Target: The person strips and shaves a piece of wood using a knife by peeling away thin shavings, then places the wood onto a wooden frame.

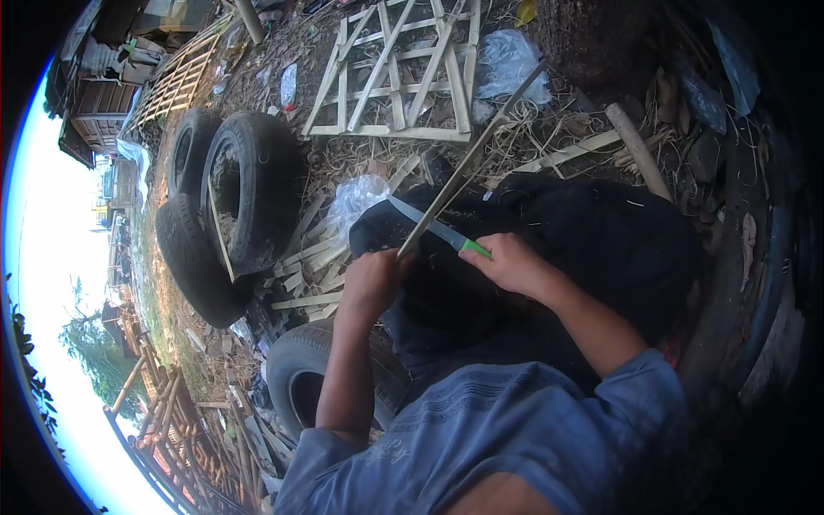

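My left hand [374, 281] is closed round the near end of a long, thin bamboo strip [468, 159], which slants up and away to the right. In my right hand [508, 262] is a knife [438, 227] with a green handle and a long pale blade. The blade crosses the strip just beyond my left fist and appears to touch it. Both hands are above my dark-trousered lap [566, 232]. The palm side of each hand is hidden.
A woven bamboo lattice [403, 86] lies on the ground ahead, with clear plastic [506, 64] beside it. Several old tyres [257, 172] stand to the left, another tyre [287, 365] by my left arm. Shavings and split strips [309, 257] litter the soil. A short stick [639, 150] lies at right.
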